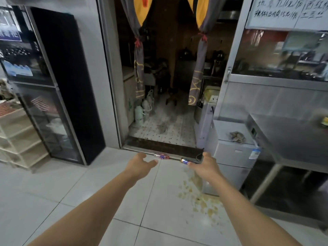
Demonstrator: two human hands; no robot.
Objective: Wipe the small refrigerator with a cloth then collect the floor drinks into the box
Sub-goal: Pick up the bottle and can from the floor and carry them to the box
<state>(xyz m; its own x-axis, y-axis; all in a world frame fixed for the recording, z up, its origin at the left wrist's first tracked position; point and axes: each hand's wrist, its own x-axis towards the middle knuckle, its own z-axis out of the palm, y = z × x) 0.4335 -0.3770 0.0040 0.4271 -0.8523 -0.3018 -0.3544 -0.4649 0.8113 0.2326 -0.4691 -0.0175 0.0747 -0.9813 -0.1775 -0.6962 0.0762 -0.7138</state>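
Observation:
A small white refrigerator (234, 153) stands right of the doorway, with a crumpled grey cloth (237, 136) lying on its top. Two drinks lie on the floor at the door sill: a clear bottle with a blue-red label (162, 156) and a blue can with a gold end (184, 161). My left hand (142, 164) reaches forward with fingers spread, just left of the bottle and holding nothing. My right hand (205, 165) is beside the can, fingertips touching its right end; whether it grips the can is unclear. No box is in view.
A tall black glass-door cabinet (58, 96) stands on the left beside cream plastic shelves (16, 137). A steel table (291, 137) is on the right. Yellowish stains (202, 201) mark the white tiles. Tied curtains (139, 73) frame the dark kitchen doorway.

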